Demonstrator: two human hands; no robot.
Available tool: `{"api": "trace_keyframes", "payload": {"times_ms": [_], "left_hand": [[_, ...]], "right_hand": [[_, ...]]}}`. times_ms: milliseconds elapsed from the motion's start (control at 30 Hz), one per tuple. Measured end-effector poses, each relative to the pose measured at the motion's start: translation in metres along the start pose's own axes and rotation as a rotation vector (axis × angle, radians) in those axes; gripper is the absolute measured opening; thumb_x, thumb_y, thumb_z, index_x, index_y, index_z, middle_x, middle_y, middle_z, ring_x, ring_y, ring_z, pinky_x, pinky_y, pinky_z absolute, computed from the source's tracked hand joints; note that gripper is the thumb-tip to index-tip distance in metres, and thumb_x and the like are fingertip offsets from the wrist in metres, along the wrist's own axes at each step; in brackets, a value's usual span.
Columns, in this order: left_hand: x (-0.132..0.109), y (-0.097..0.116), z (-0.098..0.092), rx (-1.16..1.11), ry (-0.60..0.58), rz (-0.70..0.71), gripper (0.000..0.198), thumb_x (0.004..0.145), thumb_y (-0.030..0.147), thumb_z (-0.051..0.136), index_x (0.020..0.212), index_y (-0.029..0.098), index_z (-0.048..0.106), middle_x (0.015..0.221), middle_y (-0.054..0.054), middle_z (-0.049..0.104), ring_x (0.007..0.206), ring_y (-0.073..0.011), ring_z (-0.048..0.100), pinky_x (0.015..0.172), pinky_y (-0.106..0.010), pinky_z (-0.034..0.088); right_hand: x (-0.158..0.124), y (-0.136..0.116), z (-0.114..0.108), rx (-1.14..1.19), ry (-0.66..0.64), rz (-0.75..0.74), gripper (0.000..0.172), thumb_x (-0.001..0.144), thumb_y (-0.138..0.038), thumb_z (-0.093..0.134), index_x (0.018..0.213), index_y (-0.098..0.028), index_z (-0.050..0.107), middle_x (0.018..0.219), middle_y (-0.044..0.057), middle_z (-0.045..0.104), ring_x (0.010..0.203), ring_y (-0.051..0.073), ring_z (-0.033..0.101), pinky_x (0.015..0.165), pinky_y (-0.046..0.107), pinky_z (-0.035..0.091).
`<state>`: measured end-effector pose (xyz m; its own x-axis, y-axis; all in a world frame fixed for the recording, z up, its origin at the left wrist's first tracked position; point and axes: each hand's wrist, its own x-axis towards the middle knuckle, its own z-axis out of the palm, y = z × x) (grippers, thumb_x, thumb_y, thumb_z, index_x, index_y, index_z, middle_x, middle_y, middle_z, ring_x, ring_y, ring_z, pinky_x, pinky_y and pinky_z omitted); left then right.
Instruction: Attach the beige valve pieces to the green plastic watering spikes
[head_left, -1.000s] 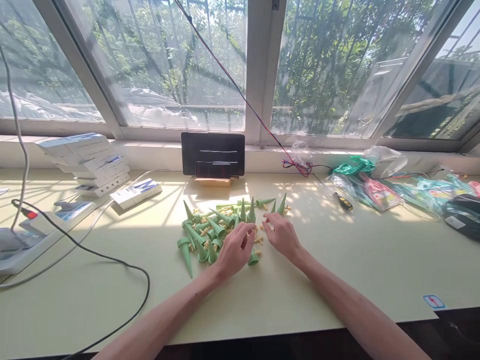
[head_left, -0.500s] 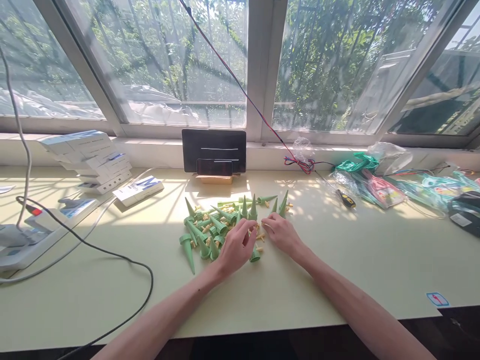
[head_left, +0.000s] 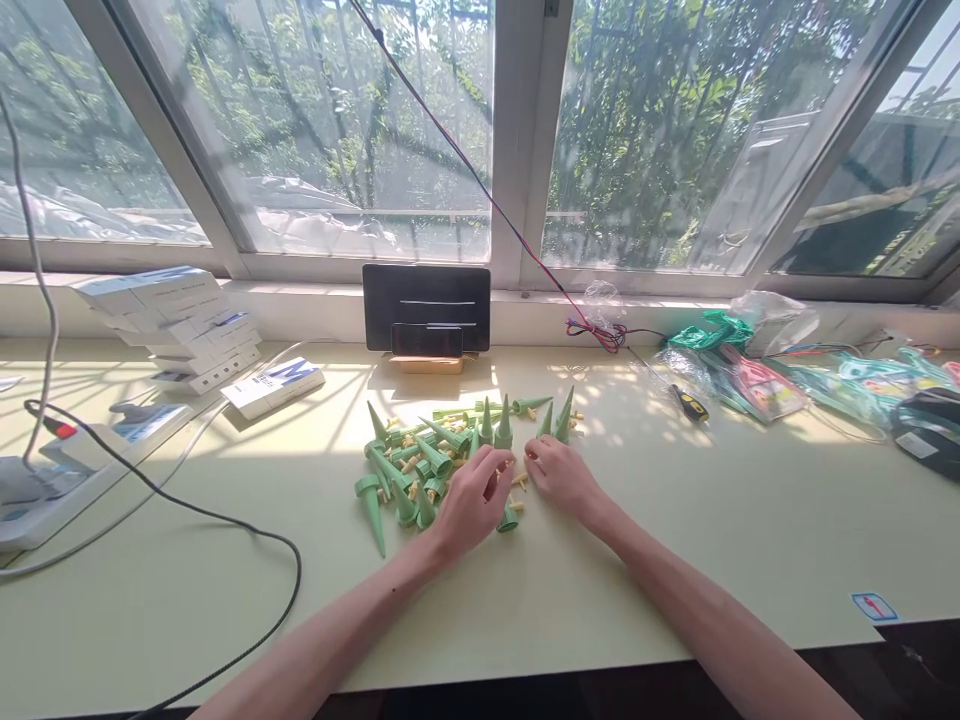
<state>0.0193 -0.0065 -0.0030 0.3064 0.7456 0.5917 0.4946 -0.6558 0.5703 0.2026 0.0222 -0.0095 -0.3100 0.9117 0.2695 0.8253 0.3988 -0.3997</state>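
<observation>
A heap of green cone-shaped plastic spikes (head_left: 420, 465) lies on the pale table (head_left: 675, 520), mixed with small yellow-tan pieces (head_left: 519, 480). My left hand (head_left: 472, 500) rests on the heap's right side, its fingers curled over a green cone and the yellow bits. My right hand (head_left: 562, 475) sits just right of it, fingertips bent down onto the small yellow pieces. What either hand pinches is too small to name. Several cones stand upright behind the hands (head_left: 504, 425).
A dark tablet with a phone on a stand (head_left: 426, 310) faces me at the sill. Stacked white boxes (head_left: 176, 320) and a power strip with black cable (head_left: 45, 480) lie left. A screwdriver (head_left: 688, 403), red-blue wires and plastic bags (head_left: 750, 370) fill the right.
Both hands stay at the heap. The right hand has shifted slightly left and nearer the left hand, and its fingers have curled down onto the yellow pieces.
</observation>
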Motion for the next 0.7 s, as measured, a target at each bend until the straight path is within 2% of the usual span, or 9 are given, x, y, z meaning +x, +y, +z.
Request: {"api": "trace_keyframes", "payload": {"times_ms": [133, 267, 400, 500, 700], "left_hand": [[0.000, 0.001, -0.001, -0.004, -0.003, -0.010, 0.012, 0.098, 0.022, 0.047, 0.099, 0.019, 0.059, 0.081, 0.001, 0.053, 0.053, -0.0062, 0.042, 0.052, -0.020, 0.038], [0.001, 0.001, 0.000, -0.001, -0.007, -0.019, 0.012, 0.098, 0.022, 0.047, 0.100, 0.019, 0.059, 0.082, 0.001, 0.054, 0.053, -0.0064, 0.043, 0.053, -0.020, 0.038], [0.001, -0.001, 0.001, 0.007, -0.017, -0.028, 0.011, 0.097, 0.024, 0.049, 0.099, 0.020, 0.059, 0.083, 0.001, 0.054, 0.053, -0.0065, 0.043, 0.054, -0.021, 0.039], [0.001, -0.002, 0.000, 0.024, -0.037, -0.025, 0.011, 0.096, 0.026, 0.051, 0.099, 0.020, 0.060, 0.085, 0.001, 0.055, 0.054, -0.0068, 0.043, 0.055, -0.022, 0.039], [0.000, -0.003, -0.003, 0.049, -0.065, -0.016, 0.011, 0.094, 0.029, 0.056, 0.097, 0.020, 0.061, 0.084, 0.001, 0.055, 0.056, -0.0080, 0.043, 0.055, -0.023, 0.039]], "right_hand": [[-0.001, -0.001, -0.001, 0.154, 0.101, -0.041, 0.011, 0.093, -0.016, 0.051, 0.092, -0.016, 0.062, 0.083, 0.005, 0.063, 0.067, 0.015, 0.055, 0.063, 0.026, 0.041], [-0.003, -0.006, -0.005, 0.335, 0.272, -0.098, 0.020, 0.096, -0.022, 0.049, 0.108, -0.018, 0.065, 0.090, 0.004, 0.065, 0.053, 0.010, 0.046, 0.058, 0.026, 0.042], [-0.007, -0.015, -0.010, 0.451, 0.407, -0.139, 0.020, 0.096, -0.024, 0.050, 0.100, -0.019, 0.069, 0.088, 0.005, 0.065, 0.053, 0.010, 0.047, 0.053, 0.025, 0.042], [-0.009, -0.022, -0.011, 0.498, 0.445, -0.120, 0.017, 0.094, -0.024, 0.052, 0.095, -0.018, 0.069, 0.080, 0.003, 0.064, 0.052, 0.010, 0.047, 0.052, 0.025, 0.043], [-0.012, -0.029, -0.007, 0.559, 0.440, -0.072, 0.015, 0.092, -0.026, 0.056, 0.088, -0.017, 0.067, 0.070, 0.001, 0.065, 0.047, 0.009, 0.044, 0.050, 0.024, 0.042]]}}
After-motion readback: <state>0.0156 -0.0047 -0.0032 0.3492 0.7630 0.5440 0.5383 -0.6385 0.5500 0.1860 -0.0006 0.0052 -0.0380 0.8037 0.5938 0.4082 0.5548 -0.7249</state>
